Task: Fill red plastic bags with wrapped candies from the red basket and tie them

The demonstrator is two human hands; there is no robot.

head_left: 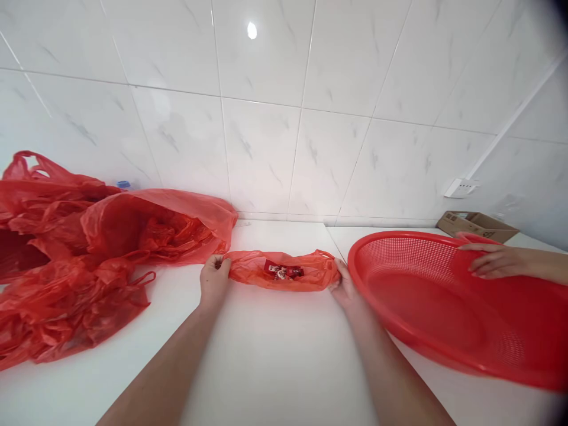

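A small red plastic bag [248, 269] lies stretched sideways on the white table, with printed dark red packets [284, 271] showing in its opening. My left hand [215, 278] pinches the bag's left end between thumb and fingers. At the other end, my right hand [345, 285] grips the bag near its handle loop, close to the rim of a large red plastic basket [377, 307]. What the packets hold cannot be made out.
Several crumpled red plastic bags [66, 254] pile up at the left against the tiled wall. Another person's hand [494, 260] reaches over the basket from the right. Behind it stand an open cardboard box [465, 225] and a wall socket [461, 188].
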